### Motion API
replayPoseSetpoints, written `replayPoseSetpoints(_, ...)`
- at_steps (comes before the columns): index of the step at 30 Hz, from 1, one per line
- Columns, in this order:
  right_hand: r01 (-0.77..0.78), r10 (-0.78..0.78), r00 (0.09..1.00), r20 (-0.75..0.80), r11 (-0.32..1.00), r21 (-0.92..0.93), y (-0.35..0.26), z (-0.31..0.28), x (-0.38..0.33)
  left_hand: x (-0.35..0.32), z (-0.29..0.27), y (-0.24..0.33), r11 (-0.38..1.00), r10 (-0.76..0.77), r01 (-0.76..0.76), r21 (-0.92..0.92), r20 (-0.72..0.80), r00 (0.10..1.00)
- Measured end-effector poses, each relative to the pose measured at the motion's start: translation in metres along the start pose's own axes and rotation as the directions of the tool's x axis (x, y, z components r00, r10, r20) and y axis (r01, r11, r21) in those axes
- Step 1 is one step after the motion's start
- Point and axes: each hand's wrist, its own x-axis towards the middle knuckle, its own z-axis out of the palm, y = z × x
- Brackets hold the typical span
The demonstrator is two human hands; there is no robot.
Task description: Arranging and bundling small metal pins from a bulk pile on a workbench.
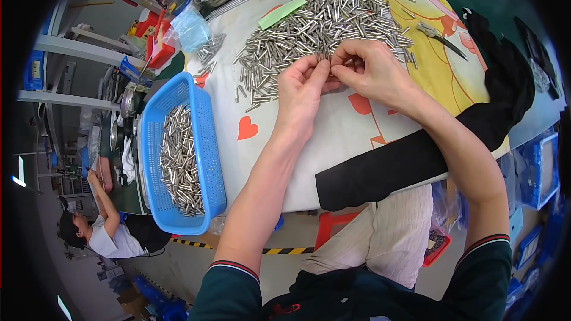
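Note:
A wide pile of small silvery metal pins [333, 15] spreads over a printed cloth [256, 166] on the table. At the pile's near edge my left hand [300, 89] is closed, thumb against fingers, with what look like a few pin tips showing above them. My right hand [375, 74] meets it there, thumb and forefinger pinched together; whatever lies in that pinch is too small and hidden to make out. A blue plastic basket [216, 172] left of my left forearm holds many similar pins.
A green paper strip [282, 13] lies on the pile. Snips [441, 40] rest to its right. Black fabric [380, 169] runs along the near edge, under my right forearm. Clear bags [193, 28] and red bins [160, 47] stand at left. Another person [116, 235] works farther left.

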Motion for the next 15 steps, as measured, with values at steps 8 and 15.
replayPoseSetpoints(8, 0.061, -0.061, 0.997, -0.050, 0.998, 0.000, 0.000, -0.001, 0.000, 0.000, 0.002, 0.002, 1.000, -0.007, 0.007, 0.015, 0.013, 1.000)
replayPoseSetpoints(15, 0.086, -0.086, 0.995, -0.045, 0.996, -0.019, -0.001, 0.000, -0.001, 0.000, -0.003, 0.001, 1.000, -0.025, 0.026, -0.011, 0.078, 0.997)
